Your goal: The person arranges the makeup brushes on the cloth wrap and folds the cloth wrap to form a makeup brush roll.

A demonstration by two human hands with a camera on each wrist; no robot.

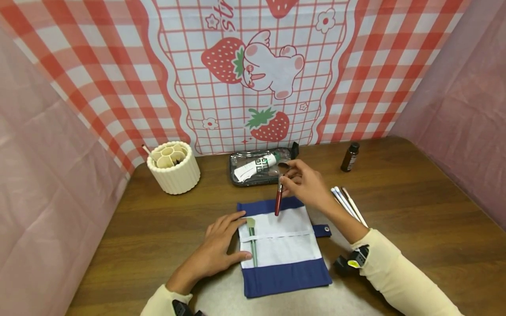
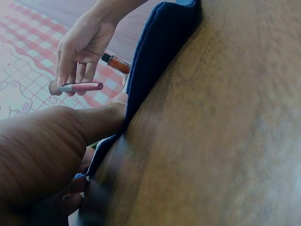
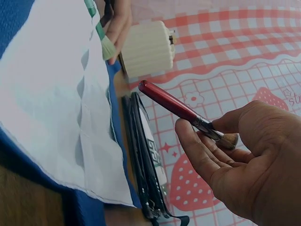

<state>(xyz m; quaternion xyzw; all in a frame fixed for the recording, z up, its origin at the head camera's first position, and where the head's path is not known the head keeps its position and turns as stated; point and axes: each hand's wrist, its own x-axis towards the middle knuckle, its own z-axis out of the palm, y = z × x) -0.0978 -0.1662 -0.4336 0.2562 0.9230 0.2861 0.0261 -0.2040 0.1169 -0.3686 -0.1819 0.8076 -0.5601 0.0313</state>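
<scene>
My right hand (image 1: 305,182) pinches a red-handled makeup brush (image 1: 278,201) near its bristle end, with the handle pointing down above the top part of a brush roll (image 1: 284,252). In the right wrist view, thumb and fingertips meet at the metal collar of the brush (image 3: 169,100). The roll lies unfolded, navy with a white inside and a white elastic strip across it. A green makeup brush (image 1: 251,237) sits under the strip at the left. My left hand (image 1: 219,245) rests along the roll's left edge, thumb and fingers extended.
Behind the roll lies a clear pouch (image 1: 257,166) with a white tube inside. A cream ribbed holder (image 1: 174,169) stands at the back left. To the right are several slim sticks (image 1: 348,204) and a brown bottle (image 1: 350,157). A patterned cloth hangs behind the table.
</scene>
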